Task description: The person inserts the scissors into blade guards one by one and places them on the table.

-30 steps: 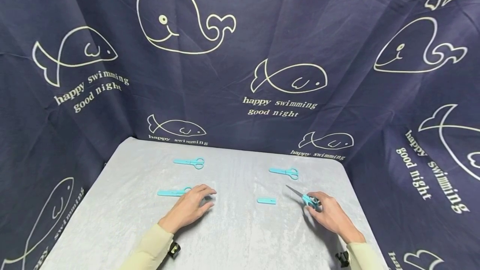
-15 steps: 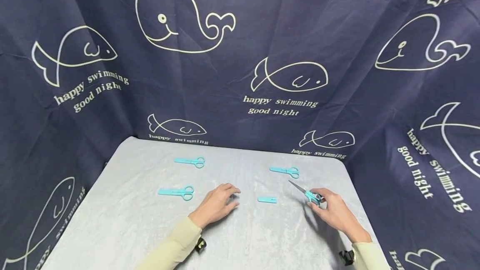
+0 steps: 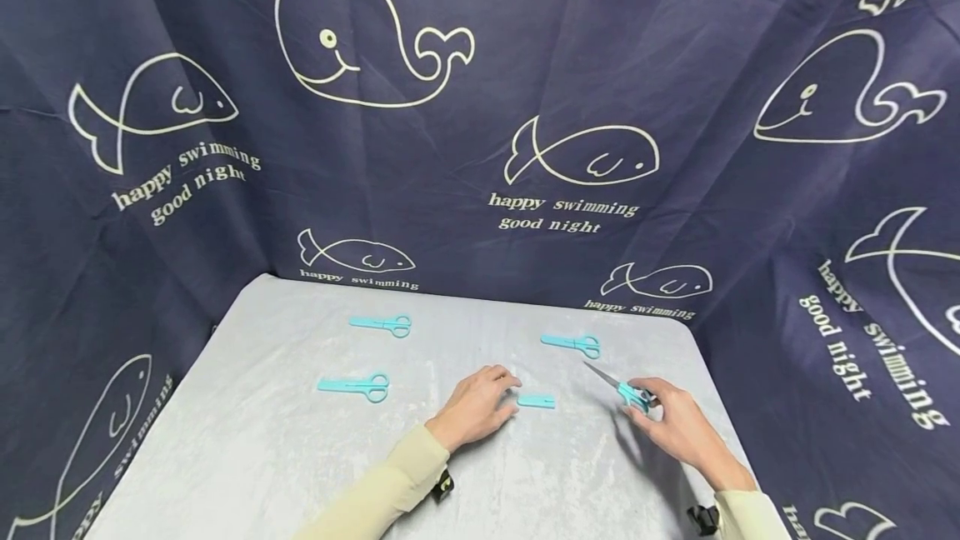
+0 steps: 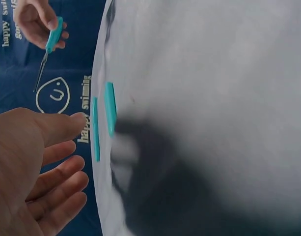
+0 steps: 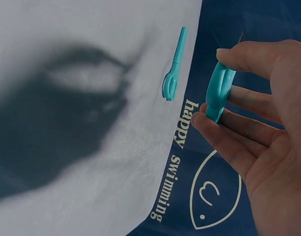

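Note:
My right hand (image 3: 678,427) grips a pair of turquoise scissors (image 3: 634,396) by the handles above the table's right side. Their bare metal blades point away and to the left. A loose turquoise blade cover (image 3: 537,402) lies flat on the table between my hands. Just left of that cover is my left hand (image 3: 475,407), fingers loosely bent and holding nothing. In the left wrist view a gap shows between its thumb and the cover (image 4: 110,108). Thumb and fingers pinch the scissor handles (image 5: 220,91) in the right wrist view.
Three sheathed turquoise scissors lie on the pale cloth-covered table (image 3: 300,457): one pair at the back left (image 3: 382,325), another pair nearer on the left (image 3: 356,387), and a third pair at the back right (image 3: 572,346). A dark blue curtain (image 3: 450,157) surrounds the table's back and sides.
My left hand has moved right, from beside the near left scissors to the loose blade cover. My right hand has shifted slightly right, still holding the scissors.

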The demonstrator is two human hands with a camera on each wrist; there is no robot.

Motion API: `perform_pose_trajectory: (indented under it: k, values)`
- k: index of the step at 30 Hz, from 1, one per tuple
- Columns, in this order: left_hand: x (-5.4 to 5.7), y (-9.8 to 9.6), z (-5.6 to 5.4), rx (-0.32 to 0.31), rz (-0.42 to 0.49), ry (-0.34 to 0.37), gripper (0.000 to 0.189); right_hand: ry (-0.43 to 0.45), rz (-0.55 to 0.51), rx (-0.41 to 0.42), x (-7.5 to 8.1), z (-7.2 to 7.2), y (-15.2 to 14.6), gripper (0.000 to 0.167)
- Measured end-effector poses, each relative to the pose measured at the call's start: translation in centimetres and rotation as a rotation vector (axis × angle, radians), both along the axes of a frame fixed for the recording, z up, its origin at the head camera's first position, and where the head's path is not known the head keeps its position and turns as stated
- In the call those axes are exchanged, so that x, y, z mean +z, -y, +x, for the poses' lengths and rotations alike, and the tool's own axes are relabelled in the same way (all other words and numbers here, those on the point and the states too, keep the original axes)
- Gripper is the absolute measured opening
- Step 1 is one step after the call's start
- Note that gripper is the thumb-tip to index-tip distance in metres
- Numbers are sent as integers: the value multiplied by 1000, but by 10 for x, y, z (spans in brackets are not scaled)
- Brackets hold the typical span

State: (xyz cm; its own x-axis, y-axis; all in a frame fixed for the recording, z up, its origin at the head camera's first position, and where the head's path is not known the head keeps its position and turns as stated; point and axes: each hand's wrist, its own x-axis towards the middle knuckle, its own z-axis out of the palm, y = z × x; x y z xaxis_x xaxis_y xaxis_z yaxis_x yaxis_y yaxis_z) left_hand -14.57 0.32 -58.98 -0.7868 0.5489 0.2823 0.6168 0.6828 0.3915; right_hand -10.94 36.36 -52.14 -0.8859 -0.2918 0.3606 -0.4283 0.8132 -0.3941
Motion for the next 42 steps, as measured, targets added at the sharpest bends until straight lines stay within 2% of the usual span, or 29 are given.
perform_pose_trajectory:
  k: [14, 22, 30, 38, 42]
  values:
    - [6, -32, -7, 8, -57, -4, 43, -52, 33, 7, 13, -2, 2, 37]
    - [-2, -40, -6, 35, -93, 28, 45, -94, 37, 51, 16, 0, 8, 36]
    - [-13, -47, -4, 32, -125, 43, 44, -110, 46, 29, 20, 4, 10, 36]
    - [-19, -47, -8, 51, -113, -6, 41, -125, 43, 42, 19, -1, 12, 37]
    - [-23, -47, -8, 34, -114, -5, 41, -119, 34, 47, 16, 0, 12, 38]
